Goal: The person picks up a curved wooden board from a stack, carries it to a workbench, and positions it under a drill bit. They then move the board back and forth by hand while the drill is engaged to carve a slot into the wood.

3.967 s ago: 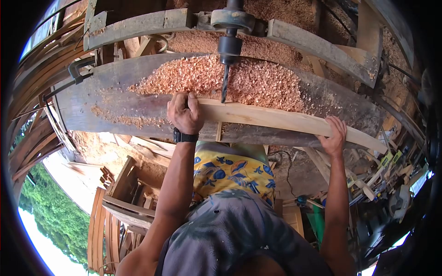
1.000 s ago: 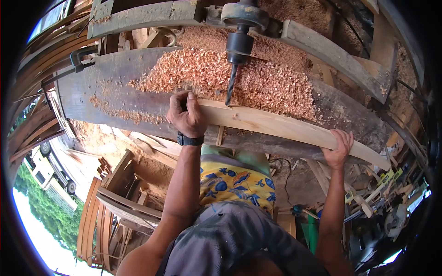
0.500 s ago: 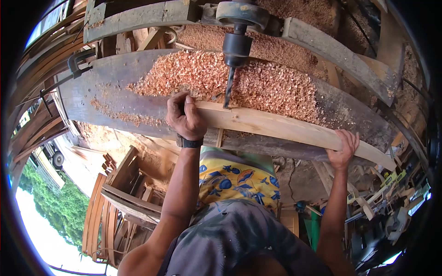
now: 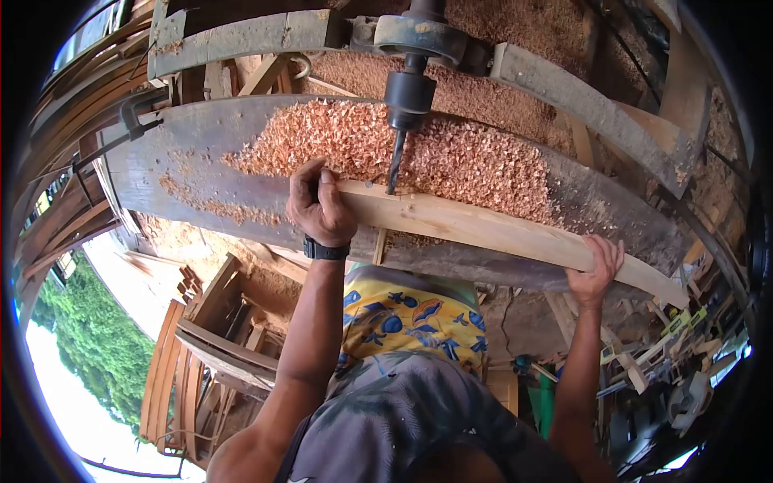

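My left hand (image 4: 322,205), with a black watch at the wrist, is closed around the left end of a long pale wooden piece (image 4: 483,225). Farther right, my right hand (image 4: 596,267) grips the same piece near its right end. The drill bit (image 4: 395,165) hangs from a black chuck (image 4: 409,98) and its tip meets the upper edge of the piece, just right of my left hand. Beneath lies a dark wooden work board (image 4: 217,133), with reddish wood chips (image 4: 338,129) heaped behind the piece.
A metal clamp (image 4: 133,119) sits at the board's left end. Curved beams (image 4: 258,36) cross behind the drill. At lower left are stacked curved slats (image 4: 165,370) and a wooden frame (image 4: 225,346). Tools and offcuts (image 4: 692,394) lie at lower right.
The camera view has shifted slightly, so the board and chips appear a little lower. Both hands keep their hold on the wooden piece, and the bit stays at its upper edge.
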Action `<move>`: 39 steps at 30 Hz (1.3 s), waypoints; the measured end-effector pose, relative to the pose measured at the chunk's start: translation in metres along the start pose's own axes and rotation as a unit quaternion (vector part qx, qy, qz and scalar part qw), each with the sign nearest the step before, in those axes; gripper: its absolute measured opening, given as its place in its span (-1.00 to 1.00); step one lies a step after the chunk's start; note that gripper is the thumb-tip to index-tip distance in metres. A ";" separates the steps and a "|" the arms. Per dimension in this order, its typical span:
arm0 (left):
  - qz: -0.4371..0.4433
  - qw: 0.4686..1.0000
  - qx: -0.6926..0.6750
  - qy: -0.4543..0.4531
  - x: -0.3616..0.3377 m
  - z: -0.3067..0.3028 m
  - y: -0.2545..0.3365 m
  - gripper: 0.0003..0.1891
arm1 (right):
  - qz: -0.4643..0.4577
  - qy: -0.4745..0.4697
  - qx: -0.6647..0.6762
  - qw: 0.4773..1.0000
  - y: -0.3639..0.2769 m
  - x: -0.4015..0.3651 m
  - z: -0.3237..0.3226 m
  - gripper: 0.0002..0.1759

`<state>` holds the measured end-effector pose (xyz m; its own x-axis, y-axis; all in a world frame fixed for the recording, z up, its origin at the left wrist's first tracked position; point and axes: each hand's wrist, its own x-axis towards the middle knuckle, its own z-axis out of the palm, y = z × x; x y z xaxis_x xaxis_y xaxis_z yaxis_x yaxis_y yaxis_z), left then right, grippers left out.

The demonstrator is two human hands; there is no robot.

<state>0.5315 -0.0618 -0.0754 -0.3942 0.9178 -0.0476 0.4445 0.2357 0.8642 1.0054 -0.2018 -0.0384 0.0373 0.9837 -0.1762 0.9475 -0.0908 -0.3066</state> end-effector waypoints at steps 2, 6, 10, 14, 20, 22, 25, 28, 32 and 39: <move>0.004 1.000 0.010 0.000 0.001 0.000 0.001 -0.75 | 0.000 0.000 0.006 1.000 0.001 0.001 0.000 -0.34; 0.003 1.000 0.010 -0.003 0.004 0.002 0.002 -0.73 | -0.002 0.009 0.008 1.000 0.003 0.006 0.001 -0.33; 0.011 1.000 -0.010 0.001 0.009 0.008 0.005 -0.73 | -0.016 0.023 -0.004 1.000 0.007 0.011 0.002 -0.34; 0.019 1.000 -0.018 -0.001 0.012 0.009 0.009 -0.71 | -0.016 0.030 -0.002 0.999 0.004 0.015 0.000 -0.37; 0.008 0.998 -0.063 0.008 0.013 0.011 0.008 -0.76 | -0.004 0.033 -0.003 0.999 0.002 0.013 0.002 -0.36; 0.031 0.999 -0.038 0.006 0.016 0.010 -0.001 -0.78 | -0.006 0.036 0.002 0.999 0.004 0.014 0.003 -0.35; 0.076 0.997 0.012 0.006 0.012 0.004 -0.003 -0.81 | -0.008 0.030 0.011 0.999 0.006 0.006 0.001 -0.33; 0.014 1.000 -0.012 -0.011 -0.002 -0.006 -0.003 -0.80 | -0.014 0.019 0.015 1.000 0.007 0.003 0.002 -0.33; 0.016 0.999 -0.030 0.015 -0.019 -0.009 -0.009 -0.82 | -0.021 0.006 0.018 1.000 0.008 0.001 -0.002 -0.35; 0.020 0.999 0.029 0.014 -0.022 -0.008 -0.003 -0.80 | -0.037 -0.007 0.007 0.999 0.013 0.002 -0.003 -0.33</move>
<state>0.5324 -0.0858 -0.0729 -0.3972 0.9177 0.0006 0.5053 0.2182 0.8349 1.0191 -0.2002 -0.0396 -0.0370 0.9856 -0.1653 0.9428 -0.0204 -0.3327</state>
